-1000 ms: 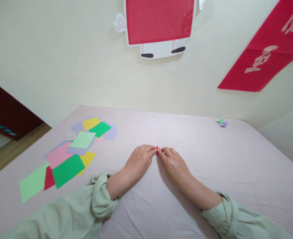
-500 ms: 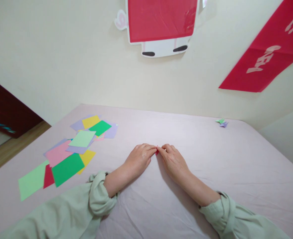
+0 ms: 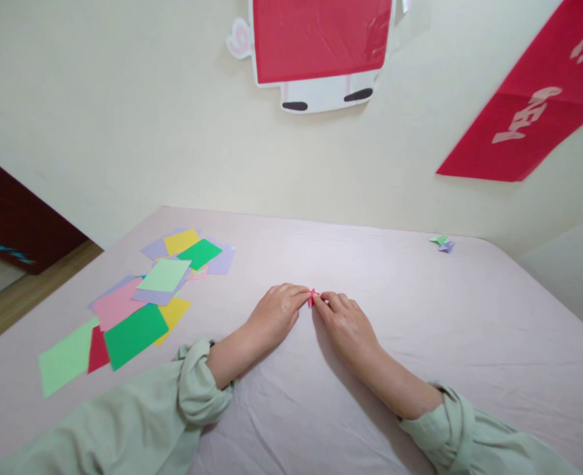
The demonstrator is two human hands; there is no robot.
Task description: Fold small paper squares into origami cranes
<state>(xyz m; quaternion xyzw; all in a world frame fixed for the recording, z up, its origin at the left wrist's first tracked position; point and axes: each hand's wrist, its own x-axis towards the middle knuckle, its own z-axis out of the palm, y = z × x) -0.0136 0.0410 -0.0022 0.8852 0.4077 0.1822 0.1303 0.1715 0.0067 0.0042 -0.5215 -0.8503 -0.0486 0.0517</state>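
Observation:
A small red folded paper piece (image 3: 312,299) with pointed ends sits between my fingertips, low over the pale cloth-covered surface (image 3: 281,396). My left hand (image 3: 279,310) pinches it from the left, fingers closed and pointing inward. On the other side my right hand (image 3: 345,323) has its thumb and fingers closed on the right part of the same piece. The fingers hide some of the paper, so its full shape cannot be made out. Both wrists come out of rolled light-green sleeves.
Loose coloured paper sheets (image 3: 136,336) overlap on the left in green, pink, yellow, purple and red. Toward the back right lie a green folded paper piece (image 3: 438,240) and a purple one (image 3: 447,247). A wall (image 3: 197,152) with red decorations (image 3: 321,39) rises behind.
My right fingers have shifted slightly right, and more of the red paper shows between the hands. My left hand has barely moved.

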